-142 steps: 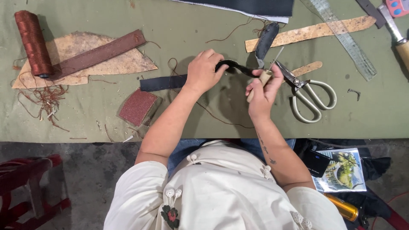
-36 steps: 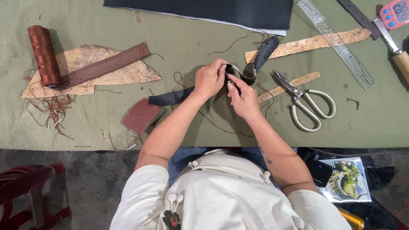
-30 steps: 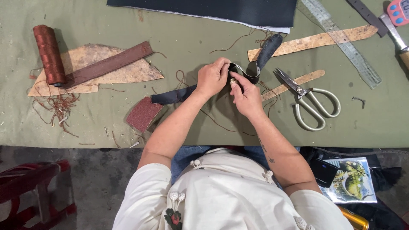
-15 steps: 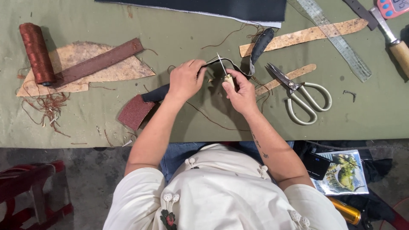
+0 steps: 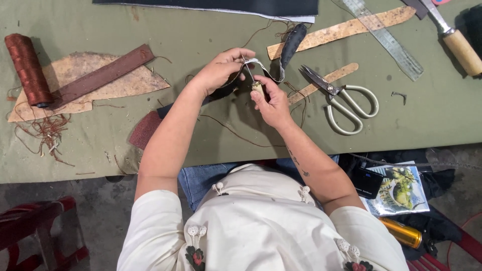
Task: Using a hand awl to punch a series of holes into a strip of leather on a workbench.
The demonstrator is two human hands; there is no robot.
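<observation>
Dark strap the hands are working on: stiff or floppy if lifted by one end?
Probably floppy: the dark strap curls into a loop between the left hand and right hand, and its free end bends away over the green table cover. Likely light, since fingertips alone hold it up. It would likely sag rather than stay straight.

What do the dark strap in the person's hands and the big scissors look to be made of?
The strap looks like dark leather: matte, flexible, looping between the left hand and right hand, pale along the edge. The scissors look like metal: dark blades, pale, smooth loop handles.
</observation>
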